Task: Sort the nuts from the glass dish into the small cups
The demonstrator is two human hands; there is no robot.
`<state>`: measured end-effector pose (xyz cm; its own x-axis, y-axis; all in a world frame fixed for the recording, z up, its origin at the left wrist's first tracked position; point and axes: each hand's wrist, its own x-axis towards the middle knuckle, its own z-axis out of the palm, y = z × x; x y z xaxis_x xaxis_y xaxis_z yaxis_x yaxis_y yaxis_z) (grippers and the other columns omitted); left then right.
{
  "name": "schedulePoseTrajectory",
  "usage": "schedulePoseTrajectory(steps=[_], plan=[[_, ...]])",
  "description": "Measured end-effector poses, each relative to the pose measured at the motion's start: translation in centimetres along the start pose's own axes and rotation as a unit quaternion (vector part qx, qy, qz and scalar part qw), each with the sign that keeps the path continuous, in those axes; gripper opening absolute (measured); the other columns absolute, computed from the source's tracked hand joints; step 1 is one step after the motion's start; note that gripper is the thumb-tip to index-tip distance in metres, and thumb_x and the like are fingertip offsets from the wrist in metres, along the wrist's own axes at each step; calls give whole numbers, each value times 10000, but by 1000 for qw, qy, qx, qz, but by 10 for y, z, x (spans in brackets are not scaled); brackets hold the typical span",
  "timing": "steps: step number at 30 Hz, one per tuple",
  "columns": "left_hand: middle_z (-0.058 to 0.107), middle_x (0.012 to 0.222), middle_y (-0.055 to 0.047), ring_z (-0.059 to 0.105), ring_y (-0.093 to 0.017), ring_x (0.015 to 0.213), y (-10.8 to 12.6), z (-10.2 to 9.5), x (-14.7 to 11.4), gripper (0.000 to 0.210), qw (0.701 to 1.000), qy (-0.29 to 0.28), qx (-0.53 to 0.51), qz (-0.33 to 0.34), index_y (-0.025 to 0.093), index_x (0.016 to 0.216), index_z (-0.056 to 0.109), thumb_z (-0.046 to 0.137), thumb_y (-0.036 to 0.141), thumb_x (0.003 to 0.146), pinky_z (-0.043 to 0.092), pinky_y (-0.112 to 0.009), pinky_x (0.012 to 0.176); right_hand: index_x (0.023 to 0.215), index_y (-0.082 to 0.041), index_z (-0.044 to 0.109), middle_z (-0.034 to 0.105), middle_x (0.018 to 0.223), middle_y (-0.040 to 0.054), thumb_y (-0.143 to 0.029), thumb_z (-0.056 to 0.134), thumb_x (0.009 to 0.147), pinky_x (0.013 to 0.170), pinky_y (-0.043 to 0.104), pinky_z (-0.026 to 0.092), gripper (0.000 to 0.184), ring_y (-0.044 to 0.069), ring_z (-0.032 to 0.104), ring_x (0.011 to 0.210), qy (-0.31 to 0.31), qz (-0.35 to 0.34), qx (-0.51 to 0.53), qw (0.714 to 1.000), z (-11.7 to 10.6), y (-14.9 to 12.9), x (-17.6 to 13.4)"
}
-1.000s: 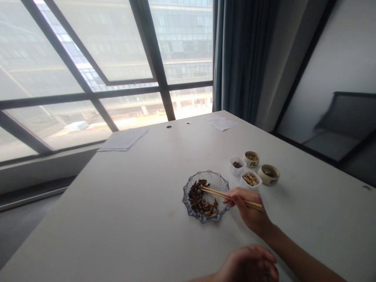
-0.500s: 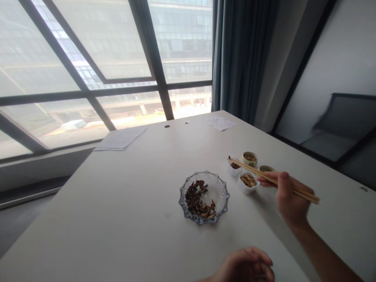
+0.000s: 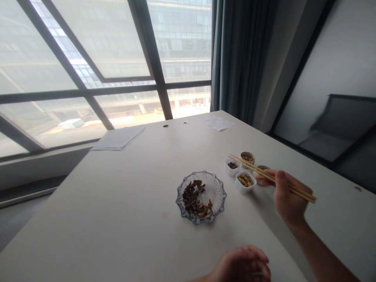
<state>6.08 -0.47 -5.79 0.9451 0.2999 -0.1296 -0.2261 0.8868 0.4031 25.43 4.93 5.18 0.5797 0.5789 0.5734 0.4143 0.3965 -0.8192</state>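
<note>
My right hand [image 3: 290,197] is closed on a pair of wooden chopsticks [image 3: 255,169]. Their tips hover above the small white cup [image 3: 228,170] of dark brown pieces, with nothing visible between them. Beside it stand a white cup [image 3: 242,190] of tan, peanut-like pieces and a cream-coloured cup [image 3: 252,163] with brownish pieces inside. Another cream cup [image 3: 262,168] is partly hidden behind my fingers. A cut-glass bowl [image 3: 219,196] to the left contains many dark brown pieces [image 3: 195,201]. My left hand [image 3: 242,262] rests near the bottom edge, fingers loosely bent and apart, holding nothing visible.
White table [image 3: 117,207] under everything. Paper sheets [image 3: 119,139] lie at its far left, and more paper [image 3: 220,123] at the far corner. Beyond the table are large windows and a dark blue curtain [image 3: 235,58].
The dark piece seen at the chopstick tips is gone from them. The tips now sit a little apart. My left hand looks nearly unchanged; the whole view has shifted slightly.
</note>
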Motion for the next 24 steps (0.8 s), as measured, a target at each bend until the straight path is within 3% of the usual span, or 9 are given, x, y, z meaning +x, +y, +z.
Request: schedulePoseTrajectory(steps=[3, 7, 11, 16, 24], plan=[[654, 802, -49, 611, -193, 728, 0, 0, 0, 369, 1000, 1, 0, 0, 130, 954, 695, 787, 404, 724, 379, -331, 786, 955, -177, 793, 803, 808, 77, -401, 587, 1030, 583, 301, 629, 314, 202, 761, 640, -69, -5, 37, 997, 8, -1, -13], [651, 798, -56, 619, -201, 727, 0, 0, 1, 405, 1000, 2, 1, -2, 122, 961, 691, 804, 419, 710, 381, -330, 773, 914, -200, 788, 787, 793, 54, -332, 561, 1044, 576, 280, 620, 292, 174, 740, 645, -210, -10, 76, 975, 20, -1, -32], [648, 785, -52, 618, -199, 714, -2, -1, 2, 422, 1000, 2, -1, 1, 126, 958, 690, 805, 438, 697, 384, -322, 755, 950, -204, 783, 779, 832, 55, -298, 570, 1037, 571, 268, 611, 249, 168, 733, 679, -284, -10, 107, 953, 33, 3, -46], [650, 780, -49, 612, -195, 711, -3, -2, 2, 413, 1000, 1, 2, 1, 138, 954, 690, 792, 444, 698, 389, -315, 751, 965, -209, 782, 756, 871, 60, -266, 618, 1010, 611, 267, 594, 179, 165, 721, 700, -325, -43, 101, 939, 46, 5, -52], [643, 762, -58, 602, -204, 701, -4, -1, 3, 452, 1000, 6, 2, 2, 133, 935, 694, 807, 460, 645, 389, -328, 745, 924, -209, 807, 783, 884, 63, -238, 586, 1023, 683, 273, 598, 244, 177, 742, 775, -306, -64, 87, 946, 51, 5, -57]])
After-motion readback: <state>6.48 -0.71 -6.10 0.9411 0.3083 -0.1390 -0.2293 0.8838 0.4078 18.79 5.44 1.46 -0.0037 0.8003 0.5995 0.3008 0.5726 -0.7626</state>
